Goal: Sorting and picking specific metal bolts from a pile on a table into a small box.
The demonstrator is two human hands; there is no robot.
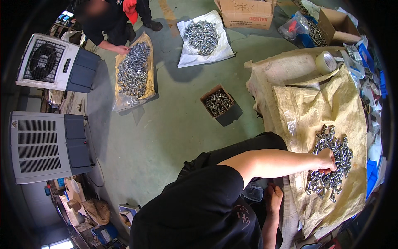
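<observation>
My left hand [326, 161] reaches across to a loose pile of short, shiny metal bolts [331, 182]. Its fingers are curled down and pressed together among them; whatever lies in the fingertips is too small to make out. The bolts are spread over a yellowish woven sack [306, 112] on the work table. Closer to my body, my right hand [273, 198] is held low beside the table's edge with its fingers curled in. What it may hold is hidden. Next to it is a bluish clear plastic bag or liner [253, 192], partly covered by my arm.
A small carton of bolts [217, 102] stands on the green floor. Beyond it, a white sack [202, 37] and a yellow sack [134, 72] bear more bolts, where another person [110, 25] reaches in. Tape [326, 62] lies on the table. Air coolers [41, 145] line the left.
</observation>
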